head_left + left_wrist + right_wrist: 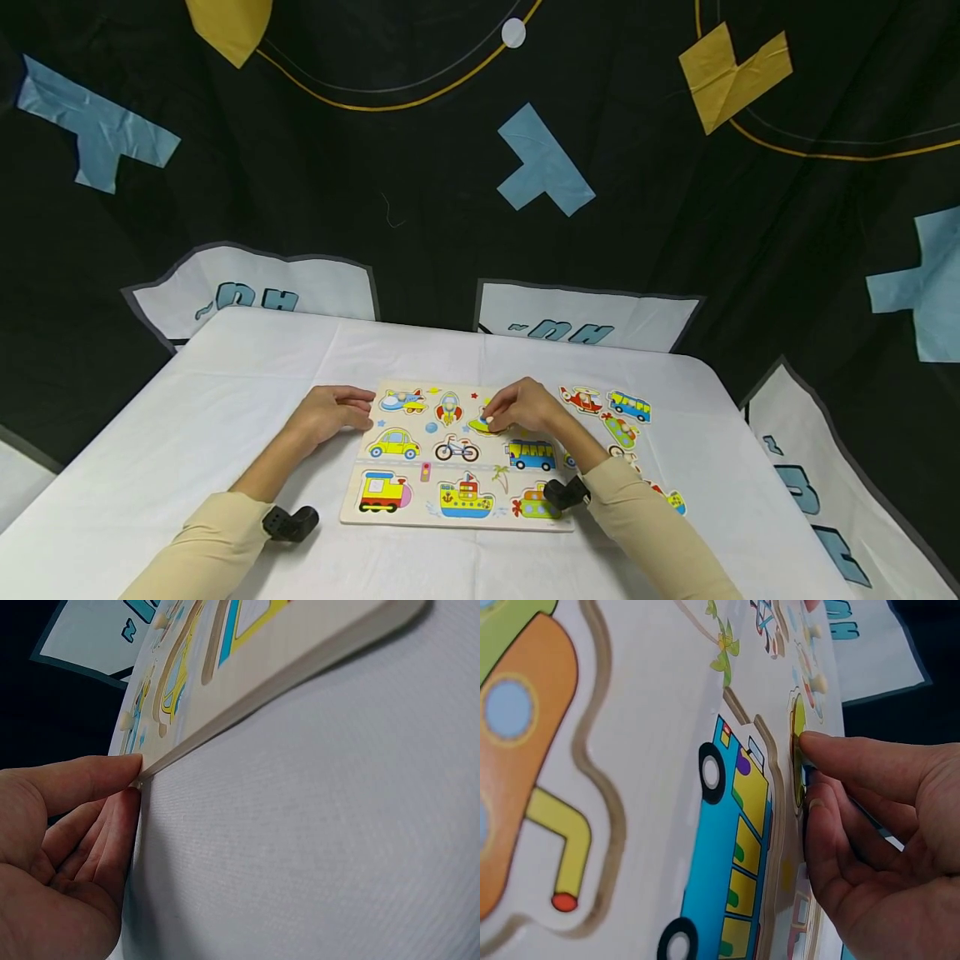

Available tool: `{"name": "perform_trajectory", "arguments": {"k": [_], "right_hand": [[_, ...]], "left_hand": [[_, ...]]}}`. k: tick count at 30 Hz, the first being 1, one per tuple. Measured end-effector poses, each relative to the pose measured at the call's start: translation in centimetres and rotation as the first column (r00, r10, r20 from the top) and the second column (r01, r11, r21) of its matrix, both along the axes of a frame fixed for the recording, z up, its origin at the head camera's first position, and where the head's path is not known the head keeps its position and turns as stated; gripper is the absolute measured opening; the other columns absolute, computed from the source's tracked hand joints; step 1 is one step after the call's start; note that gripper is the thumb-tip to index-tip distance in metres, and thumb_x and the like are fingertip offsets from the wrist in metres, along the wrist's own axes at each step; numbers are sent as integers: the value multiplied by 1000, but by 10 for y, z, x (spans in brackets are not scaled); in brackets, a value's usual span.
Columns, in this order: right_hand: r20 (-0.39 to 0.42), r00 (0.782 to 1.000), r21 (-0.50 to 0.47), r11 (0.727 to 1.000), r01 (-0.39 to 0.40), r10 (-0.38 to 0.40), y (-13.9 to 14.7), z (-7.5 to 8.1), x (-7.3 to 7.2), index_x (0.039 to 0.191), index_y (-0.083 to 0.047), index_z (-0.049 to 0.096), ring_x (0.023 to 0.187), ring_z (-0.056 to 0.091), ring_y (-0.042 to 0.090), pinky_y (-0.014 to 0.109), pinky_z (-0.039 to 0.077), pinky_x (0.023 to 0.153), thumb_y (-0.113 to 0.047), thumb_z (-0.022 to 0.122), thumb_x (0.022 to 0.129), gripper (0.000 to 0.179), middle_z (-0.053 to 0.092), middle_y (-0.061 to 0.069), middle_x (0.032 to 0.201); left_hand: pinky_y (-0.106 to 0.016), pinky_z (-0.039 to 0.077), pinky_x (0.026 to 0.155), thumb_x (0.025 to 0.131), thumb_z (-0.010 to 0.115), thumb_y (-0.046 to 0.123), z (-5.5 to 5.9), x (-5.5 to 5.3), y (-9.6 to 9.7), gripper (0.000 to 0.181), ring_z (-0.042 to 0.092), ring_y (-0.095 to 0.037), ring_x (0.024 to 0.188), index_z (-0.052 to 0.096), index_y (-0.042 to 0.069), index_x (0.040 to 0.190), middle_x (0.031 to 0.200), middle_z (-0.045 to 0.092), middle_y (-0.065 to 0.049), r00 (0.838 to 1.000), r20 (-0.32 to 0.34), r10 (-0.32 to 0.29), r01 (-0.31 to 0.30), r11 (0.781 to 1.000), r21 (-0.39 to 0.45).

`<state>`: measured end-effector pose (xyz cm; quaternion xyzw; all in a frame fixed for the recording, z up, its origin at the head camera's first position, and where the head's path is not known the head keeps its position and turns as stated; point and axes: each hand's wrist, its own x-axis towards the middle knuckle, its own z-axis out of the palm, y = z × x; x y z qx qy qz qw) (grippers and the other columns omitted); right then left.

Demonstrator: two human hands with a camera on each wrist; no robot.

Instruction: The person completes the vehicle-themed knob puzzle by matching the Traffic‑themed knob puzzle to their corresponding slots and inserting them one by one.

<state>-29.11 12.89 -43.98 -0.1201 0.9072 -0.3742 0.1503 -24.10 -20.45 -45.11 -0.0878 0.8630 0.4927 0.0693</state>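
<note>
A wooden puzzle board (420,523) with vehicle pictures in cut-out outlines lies flat on the table. My left hand (330,414) rests at its left edge, thumb tip and relaxed fingertips against the side; in the left wrist view the thumb (90,778) meets the board's edge near a corner. Over the upper right of the board, my right hand (522,406) pinches a yellow-green flying-saucer puzzle piece (478,427) between thumb and fingers. The right wrist view shows the piece (799,720) edge-on, close on the board beyond the bus picture (727,862), partly hidden by the fingers.
Right of the board lie several loose pieces: a helicopter (583,400), a bus (630,407), a green-and-red piece (620,431) and others partly under the right forearm. A white cloth covers the table (247,367); a dark curtain hangs behind it.
</note>
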Motion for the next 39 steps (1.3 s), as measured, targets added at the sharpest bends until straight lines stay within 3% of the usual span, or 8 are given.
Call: {"name": "perform_trajectory", "arguments": {"k": [21,39], "right_hand": [[14,1000,-40,999,-20,20,5,-1,-1,93,-16,82,82,62,12,28,43,75,-16,86,79,14,76,-5,84],[9,1000,-55,998,20,-19,28,16,-1,98,-16,81,85,64,13,29,48,77,-19,84,82,17,77,-4,91]], "left_hand": [[-33,48,87,78,82,12,0,0,0,51,64,-20,94,69,4,127,100,75,-6,1000,-3,1,-1,1000,11],[-37,47,90,80,81,12,0,0,1,50,64,-22,99,68,4,128,103,75,-7,1000,6,8,-8,1000,7]]}}
